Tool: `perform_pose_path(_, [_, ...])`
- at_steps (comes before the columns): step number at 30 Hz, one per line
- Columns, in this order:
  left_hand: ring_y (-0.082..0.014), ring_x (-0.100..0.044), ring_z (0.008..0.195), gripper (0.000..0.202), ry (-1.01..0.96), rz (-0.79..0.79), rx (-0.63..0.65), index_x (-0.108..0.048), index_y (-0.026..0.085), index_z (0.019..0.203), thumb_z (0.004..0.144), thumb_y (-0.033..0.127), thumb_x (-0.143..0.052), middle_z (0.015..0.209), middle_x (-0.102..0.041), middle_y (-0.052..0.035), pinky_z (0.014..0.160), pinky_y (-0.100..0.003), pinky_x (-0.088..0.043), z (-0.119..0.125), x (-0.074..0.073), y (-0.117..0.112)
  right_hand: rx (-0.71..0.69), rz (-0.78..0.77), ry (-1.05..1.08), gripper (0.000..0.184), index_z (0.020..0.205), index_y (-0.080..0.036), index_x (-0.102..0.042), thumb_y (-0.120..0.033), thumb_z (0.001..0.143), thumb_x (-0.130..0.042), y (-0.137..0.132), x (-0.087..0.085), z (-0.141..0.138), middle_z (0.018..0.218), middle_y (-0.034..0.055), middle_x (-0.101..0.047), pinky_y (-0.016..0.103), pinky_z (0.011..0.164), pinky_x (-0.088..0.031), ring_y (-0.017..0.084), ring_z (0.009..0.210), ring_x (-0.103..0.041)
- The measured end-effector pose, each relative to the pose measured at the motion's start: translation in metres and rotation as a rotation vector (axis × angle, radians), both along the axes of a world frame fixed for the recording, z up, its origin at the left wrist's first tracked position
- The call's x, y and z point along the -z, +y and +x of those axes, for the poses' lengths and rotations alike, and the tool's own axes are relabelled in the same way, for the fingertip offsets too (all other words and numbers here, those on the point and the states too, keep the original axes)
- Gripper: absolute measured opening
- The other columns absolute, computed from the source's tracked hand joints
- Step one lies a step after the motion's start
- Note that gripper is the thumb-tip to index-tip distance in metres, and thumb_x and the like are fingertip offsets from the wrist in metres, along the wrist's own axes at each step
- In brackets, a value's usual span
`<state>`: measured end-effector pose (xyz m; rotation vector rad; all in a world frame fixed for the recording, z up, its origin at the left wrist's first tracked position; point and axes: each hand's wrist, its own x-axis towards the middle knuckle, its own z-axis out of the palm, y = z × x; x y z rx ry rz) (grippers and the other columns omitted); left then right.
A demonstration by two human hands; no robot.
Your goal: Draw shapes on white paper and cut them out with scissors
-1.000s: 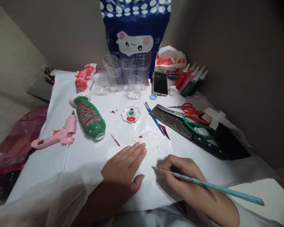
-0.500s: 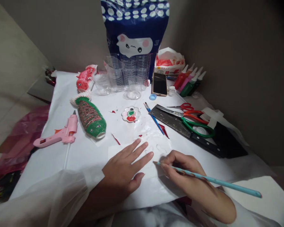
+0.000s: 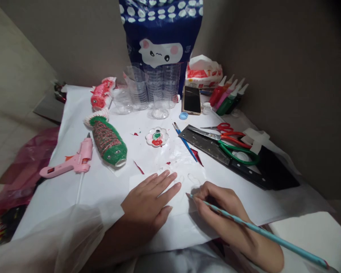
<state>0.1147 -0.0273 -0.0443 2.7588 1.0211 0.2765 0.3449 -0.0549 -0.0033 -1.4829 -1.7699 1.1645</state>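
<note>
Pencil (image 3: 258,231) gripped in R hand (image 3: 216,204) fingers; L hand (image 3: 147,203) flat, fingers spread, on paper (image 3: 176,204) edge

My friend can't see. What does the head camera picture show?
A person's right hand draws with a long blue pencil on white paper, which the left hand presses flat. Behind lie a green painted fish, a pink glue gun and scissors.

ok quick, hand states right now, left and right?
Left hand: open, flat on the white paper.
Right hand: closed on the blue pencil, tip at the paper.
</note>
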Motion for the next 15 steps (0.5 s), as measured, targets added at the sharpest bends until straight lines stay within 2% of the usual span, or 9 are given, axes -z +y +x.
perform_pose_path(4, [-0.0213,-0.031,0.146,0.054,0.018,0.02,0.006,-0.044,0.024,0.144,0.09,0.017,-0.042,0.156,-0.04,-0.0031,0.116,-0.042,-0.03,-0.001,0.001,0.002,-0.039,-0.001,-0.03,0.017,0.072,-0.022,-0.045,-0.014,0.087,-0.05,-0.002,0.0,0.003,0.068,-0.0045,-0.05,0.024,0.058,-0.038,0.012,0.062,-0.044])
perform_pose_path(7, [-0.024,-0.032,0.146,0.055,0.059,-0.01,0.018,-0.044,0.023,0.144,0.09,0.02,-0.046,0.157,-0.04,-0.0047,0.116,-0.044,-0.031,-0.001,-0.003,0.004,-0.05,-0.019,0.001,0.018,0.069,-0.021,-0.044,-0.011,0.081,-0.051,0.0,0.002,0.005,0.065,-0.0046,-0.049,0.024,0.057,-0.036,0.012,0.06,-0.043])
perform_pose_path(11, [-0.0284,-0.034,0.145,0.058,0.103,-0.06,0.04,-0.045,0.02,0.144,0.087,0.023,-0.053,0.156,-0.041,-0.0088,0.114,-0.047,-0.033,0.001,-0.01,0.007,0.043,-0.071,0.093,0.017,0.065,-0.021,-0.046,-0.016,0.079,-0.054,0.003,0.004,0.003,0.061,-0.0039,-0.05,0.025,0.054,-0.037,0.013,0.059,-0.044])
perform_pose_path(15, [-0.0299,-0.033,0.145,0.061,0.118,-0.085,0.039,-0.045,0.019,0.144,0.084,0.021,-0.053,0.156,-0.04,-0.0102,0.114,-0.049,-0.034,0.002,-0.012,0.007,0.092,-0.043,0.101,0.016,0.065,-0.021,-0.048,-0.021,0.08,-0.054,0.003,0.004,-0.001,0.062,-0.0026,-0.051,0.026,0.055,-0.039,0.014,0.059,-0.046])
